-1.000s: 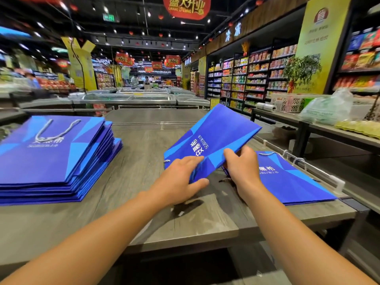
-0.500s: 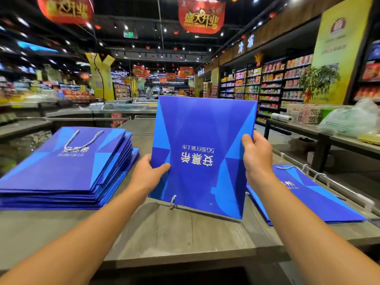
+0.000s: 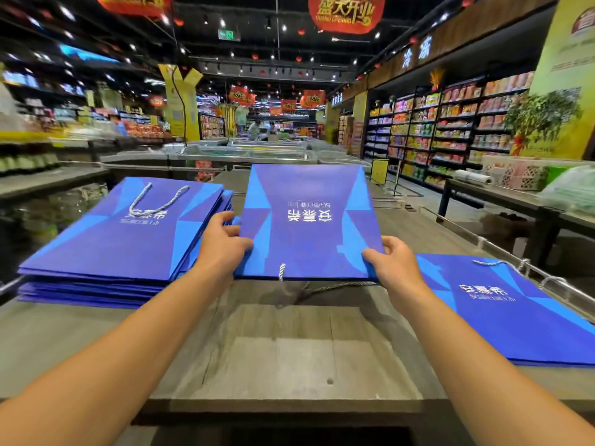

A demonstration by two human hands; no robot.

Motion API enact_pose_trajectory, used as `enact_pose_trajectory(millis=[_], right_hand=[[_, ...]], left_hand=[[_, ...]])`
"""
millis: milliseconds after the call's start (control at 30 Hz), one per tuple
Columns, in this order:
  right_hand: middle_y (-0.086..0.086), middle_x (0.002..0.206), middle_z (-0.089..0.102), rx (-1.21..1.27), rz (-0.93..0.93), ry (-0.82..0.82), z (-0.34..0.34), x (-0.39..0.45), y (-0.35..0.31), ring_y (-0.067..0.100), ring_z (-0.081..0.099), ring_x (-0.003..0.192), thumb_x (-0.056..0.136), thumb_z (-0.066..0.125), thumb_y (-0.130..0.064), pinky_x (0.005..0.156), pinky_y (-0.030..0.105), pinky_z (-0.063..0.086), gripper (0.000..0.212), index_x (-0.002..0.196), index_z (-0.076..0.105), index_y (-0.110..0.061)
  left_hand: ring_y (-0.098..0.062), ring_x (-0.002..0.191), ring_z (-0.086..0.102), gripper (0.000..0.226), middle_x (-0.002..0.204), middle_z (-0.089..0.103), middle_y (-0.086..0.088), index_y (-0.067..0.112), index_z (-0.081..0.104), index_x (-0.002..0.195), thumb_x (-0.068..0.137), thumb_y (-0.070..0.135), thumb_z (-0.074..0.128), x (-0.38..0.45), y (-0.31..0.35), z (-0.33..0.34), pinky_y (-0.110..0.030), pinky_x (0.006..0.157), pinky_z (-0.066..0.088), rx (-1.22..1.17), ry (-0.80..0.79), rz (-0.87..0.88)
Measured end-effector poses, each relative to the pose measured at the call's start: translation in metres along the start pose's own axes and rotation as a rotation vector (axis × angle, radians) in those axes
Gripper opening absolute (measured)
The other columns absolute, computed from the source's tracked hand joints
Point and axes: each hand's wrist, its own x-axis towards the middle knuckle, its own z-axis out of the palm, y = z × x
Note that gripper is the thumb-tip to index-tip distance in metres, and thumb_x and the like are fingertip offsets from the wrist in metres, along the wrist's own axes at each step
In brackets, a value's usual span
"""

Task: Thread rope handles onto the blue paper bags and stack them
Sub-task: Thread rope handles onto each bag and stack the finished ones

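Note:
I hold a flat blue paper bag [image 3: 309, 220] with white print above the middle of the grey wooden table [image 3: 289, 365]. My left hand [image 3: 222, 243] grips its left edge and my right hand [image 3: 391, 262] grips its near right corner. A white rope end [image 3: 282, 272] sticks out at its near edge, and more rope hangs below it. To the left lies a stack of blue bags [image 3: 119, 239] with a rope handle [image 3: 154, 201] on top. On the right lies a lower pile of blue bags [image 3: 502, 310].
A metal rail [image 3: 528, 268] runs along the table's right edge. Beyond it stands a dark table [image 3: 502, 201] with a white basket and a plastic bag. Freezer cabinets [image 3: 244, 152] lie behind, shop shelves [image 3: 450, 123] at the right.
The held bag has tipped from nearly upright to almost flat and moved left toward the stack. My left hand slid up its left edge; my right hand dropped to the near right corner.

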Motion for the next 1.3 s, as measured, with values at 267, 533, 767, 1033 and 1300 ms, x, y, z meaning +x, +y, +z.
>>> enact_pose_trajectory(millis=[267,533,767,1033,1300], right_hand=[[0.001,0.095,0.073,-0.035,0.084,0.015,0.027,0.030,0.018,0.024,0.066,0.084,0.085,0.058,-0.014,0.072,0.034,0.050,0.018,0.100,0.067,-0.014],[0.005,0.127,0.058,-0.698,0.021,-0.020,0.048,0.058,0.035,0.032,0.049,0.122,0.091,0.053,-0.045,0.096,0.038,0.040,0.038,0.119,0.062,-0.020],[-0.018,0.068,0.064,-0.456,-0.459,-0.307,0.071,0.012,0.008,-0.002,0.055,0.064,0.084,0.067,-0.020,0.063,0.010,0.038,0.015,0.072,0.068,-0.028],[-0.007,0.087,0.063,-0.693,-0.584,-0.609,0.090,-0.002,0.010,0.006,0.053,0.081,0.085,0.073,-0.024,0.075,0.017,0.034,0.002,0.084,0.075,-0.023],[-0.001,0.056,0.053,-0.141,-0.390,-0.460,0.081,0.001,0.005,0.016,0.047,0.052,0.094,0.055,-0.009,0.054,0.029,0.038,0.015,0.085,0.055,-0.021]], left_hand=[[-0.017,0.145,0.023,0.072,0.158,0.015,-0.003,0.021,0.045,0.144,0.080,0.021,0.078,0.011,-0.029,0.006,-0.027,0.111,0.025,0.574,-0.247,0.177],[-0.018,0.147,0.023,0.042,0.159,0.025,-0.006,0.024,0.057,0.134,0.096,0.040,0.057,0.038,-0.056,0.013,-0.032,0.114,0.024,0.902,-0.360,0.261],[-0.018,0.131,0.047,0.044,0.139,0.055,0.004,0.025,0.060,0.133,0.093,0.044,0.060,0.047,-0.070,0.009,-0.028,0.104,0.036,0.970,-0.435,0.286],[-0.017,0.137,0.040,0.046,0.143,0.050,0.000,0.032,0.064,0.127,0.083,0.024,0.074,0.052,-0.069,0.004,-0.031,0.110,0.031,0.920,-0.432,0.412],[0.001,0.101,0.054,0.012,0.107,0.067,0.009,0.023,0.073,0.080,0.090,0.028,0.068,0.040,-0.060,0.012,-0.023,0.090,0.037,0.609,-0.450,0.531]])
